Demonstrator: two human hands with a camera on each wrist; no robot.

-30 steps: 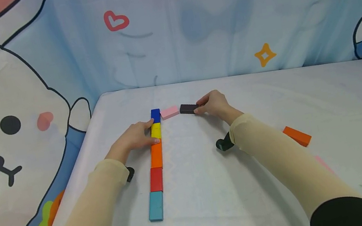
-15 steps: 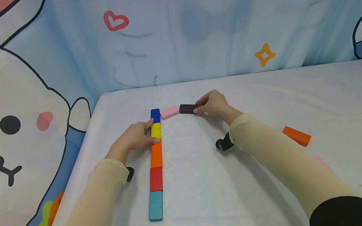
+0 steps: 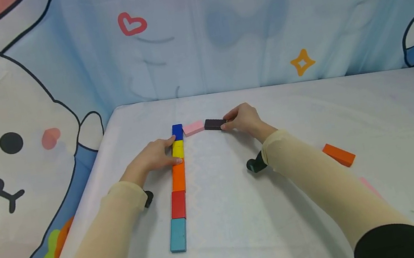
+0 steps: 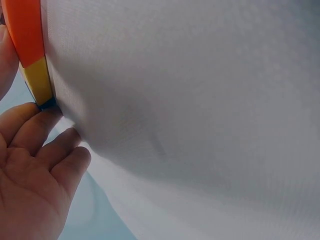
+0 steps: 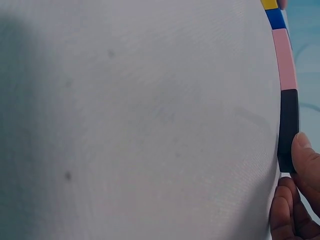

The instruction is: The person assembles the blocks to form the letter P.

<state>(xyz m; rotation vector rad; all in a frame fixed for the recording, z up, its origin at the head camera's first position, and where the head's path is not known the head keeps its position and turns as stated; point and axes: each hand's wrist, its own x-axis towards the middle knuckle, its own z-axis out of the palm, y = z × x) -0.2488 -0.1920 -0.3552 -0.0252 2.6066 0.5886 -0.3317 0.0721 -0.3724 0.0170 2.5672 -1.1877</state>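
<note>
My right hand [image 3: 247, 121] pinches the right end of a black block [image 3: 215, 124] between thumb and fingers. In the right wrist view, the black block's other end meets a pink block [image 5: 285, 60], which leads to a blue block [image 5: 275, 19]. My left hand [image 3: 153, 157] rests on a column of blocks. Its thumb lies where a yellow block [image 3: 178, 149] meets an orange block [image 3: 179, 177], and its index fingertip touches the blue block's left side. Lower in that column lie a red block [image 3: 178, 205] and a teal block [image 3: 178, 235].
Another orange block [image 3: 339, 155] lies to the right, beyond my right forearm. A pink piece [image 3: 371, 187] is partly hidden behind that sleeve. The white-covered table [image 3: 233, 234] ends at the back against a blue printed curtain [image 3: 215, 31].
</note>
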